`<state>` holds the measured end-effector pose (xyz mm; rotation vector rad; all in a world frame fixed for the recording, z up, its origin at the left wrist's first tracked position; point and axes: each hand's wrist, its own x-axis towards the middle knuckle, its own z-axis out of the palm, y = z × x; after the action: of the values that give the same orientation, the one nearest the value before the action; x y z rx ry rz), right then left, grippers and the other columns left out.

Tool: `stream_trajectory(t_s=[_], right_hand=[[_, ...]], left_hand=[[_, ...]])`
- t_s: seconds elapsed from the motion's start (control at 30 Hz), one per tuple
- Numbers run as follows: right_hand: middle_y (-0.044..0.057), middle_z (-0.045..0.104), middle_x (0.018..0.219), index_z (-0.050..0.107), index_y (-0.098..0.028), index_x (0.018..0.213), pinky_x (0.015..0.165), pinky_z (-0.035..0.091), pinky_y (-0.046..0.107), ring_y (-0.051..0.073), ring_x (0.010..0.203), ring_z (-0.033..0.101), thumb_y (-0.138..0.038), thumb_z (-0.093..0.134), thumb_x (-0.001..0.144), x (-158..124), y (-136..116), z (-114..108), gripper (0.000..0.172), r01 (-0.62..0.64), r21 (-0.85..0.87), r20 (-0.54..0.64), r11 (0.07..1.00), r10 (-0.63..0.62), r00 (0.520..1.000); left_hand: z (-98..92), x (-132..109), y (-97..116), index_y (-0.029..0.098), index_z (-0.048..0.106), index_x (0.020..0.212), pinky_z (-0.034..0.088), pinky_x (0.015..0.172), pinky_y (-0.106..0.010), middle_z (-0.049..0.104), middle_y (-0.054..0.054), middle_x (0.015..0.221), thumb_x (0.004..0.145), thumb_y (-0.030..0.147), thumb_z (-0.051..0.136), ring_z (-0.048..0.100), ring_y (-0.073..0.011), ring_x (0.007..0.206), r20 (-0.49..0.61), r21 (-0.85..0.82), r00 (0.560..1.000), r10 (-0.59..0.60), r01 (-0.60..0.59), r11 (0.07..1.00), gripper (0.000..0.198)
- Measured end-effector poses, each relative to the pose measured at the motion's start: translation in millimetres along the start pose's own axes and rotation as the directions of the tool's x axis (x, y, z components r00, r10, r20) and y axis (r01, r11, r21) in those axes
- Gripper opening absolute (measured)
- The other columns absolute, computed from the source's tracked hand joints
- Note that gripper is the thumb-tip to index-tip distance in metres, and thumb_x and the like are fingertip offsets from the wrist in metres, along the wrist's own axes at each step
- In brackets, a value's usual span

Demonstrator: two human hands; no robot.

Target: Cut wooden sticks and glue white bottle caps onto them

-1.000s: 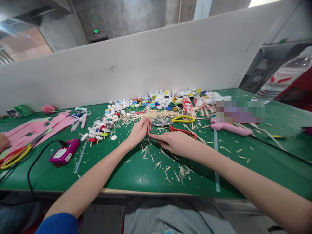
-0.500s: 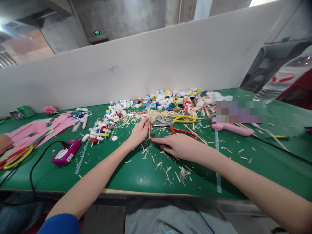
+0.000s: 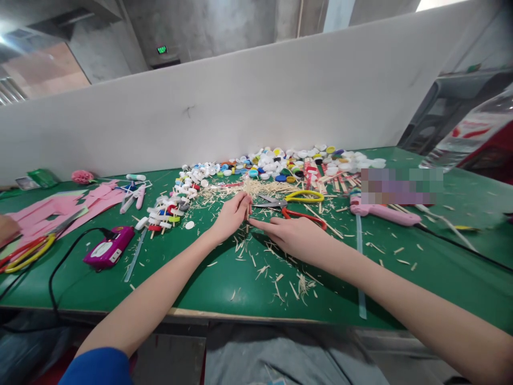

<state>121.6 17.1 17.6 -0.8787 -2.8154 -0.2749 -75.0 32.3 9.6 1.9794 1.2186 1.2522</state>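
Note:
Over the wood shavings in the middle of the green table, my left hand (image 3: 232, 216) is closed around a thin wooden stick (image 3: 247, 188), which stands roughly upright. My right hand (image 3: 294, 235) is beside it, index finger stretched toward the lower end of the stick and the other fingers curled under. A small dark thing shows at that fingertip, too small to name. Just beyond my right hand lie scissors (image 3: 304, 197) with yellow and red handles, blades open. Pale shavings (image 3: 302, 286) are scattered around both hands.
Bottle caps (image 3: 264, 160) are heaped along the white partition (image 3: 240, 107). To the right lie a pink glue gun (image 3: 387, 214) and a clear glue stick (image 3: 360, 267). On the left are a purple box (image 3: 109, 248) with a black cord, pink paper (image 3: 40, 208), more scissors (image 3: 34, 251) and another person's hand (image 3: 8, 230).
My right index fingertip has shifted slightly up and toward the stick. The dark green patch by the stick shows less. My left hand keeps its hold; the view has shifted a little.

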Motion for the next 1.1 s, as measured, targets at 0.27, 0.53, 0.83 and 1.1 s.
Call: stream_trajectory(t_s=[0.27,0.53,0.83,1.1], right_hand=[[0.005,0.068,0.093,0.040,-0.029,0.139,0.059,0.040,0.027,0.016,0.071,0.061,-0.027,0.035,0.092,1.6,-0.5,-7.6,0.047,-0.026,0.182,0.069,0.983,0.013,0.998],[0.004,0.068,0.090,0.044,-0.032,0.137,0.056,0.038,0.026,0.016,0.070,0.062,-0.029,0.036,0.091,-1.6,-1.0,-3.9,0.046,-0.022,0.196,0.116,0.980,-0.001,0.993],[0.002,0.064,0.079,0.035,-0.028,0.142,0.046,0.027,0.025,0.014,0.058,0.055,-0.024,0.035,0.091,0.4,-2.4,-3.9,0.051,-0.016,0.015,-0.005,1.000,0.016,1.000],[0.005,0.069,0.104,0.043,-0.030,0.138,0.066,0.044,0.029,0.017,0.078,0.063,-0.027,0.037,0.091,5.3,5.3,-3.4,0.047,-0.018,0.205,0.005,0.979,0.018,1.000]], left_hand=[[1.4,0.3,0.5,0.020,0.047,0.073,0.041,0.058,-0.024,0.052,0.002,0.062,0.095,0.042,0.034,0.048,-0.0108,0.054,0.001,0.015,1.000,0.010,-0.010,1.000,0.033],[0.9,0.7,-4.6,0.020,0.046,0.078,0.041,0.057,-0.024,0.054,0.001,0.066,0.095,0.043,0.033,0.048,-0.0109,0.053,0.003,0.003,1.000,-0.030,0.030,1.000,0.031],[-0.3,1.0,-1.8,0.020,0.047,0.076,0.041,0.058,-0.024,0.053,0.002,0.063,0.095,0.037,0.034,0.048,-0.0112,0.055,-0.009,0.017,1.000,0.009,-0.009,1.000,0.029],[-0.1,1.1,-5.9,0.020,0.048,0.075,0.042,0.059,-0.024,0.054,0.001,0.062,0.095,0.038,0.034,0.048,-0.0114,0.056,-0.025,0.036,1.000,0.008,-0.007,0.999,0.031]])
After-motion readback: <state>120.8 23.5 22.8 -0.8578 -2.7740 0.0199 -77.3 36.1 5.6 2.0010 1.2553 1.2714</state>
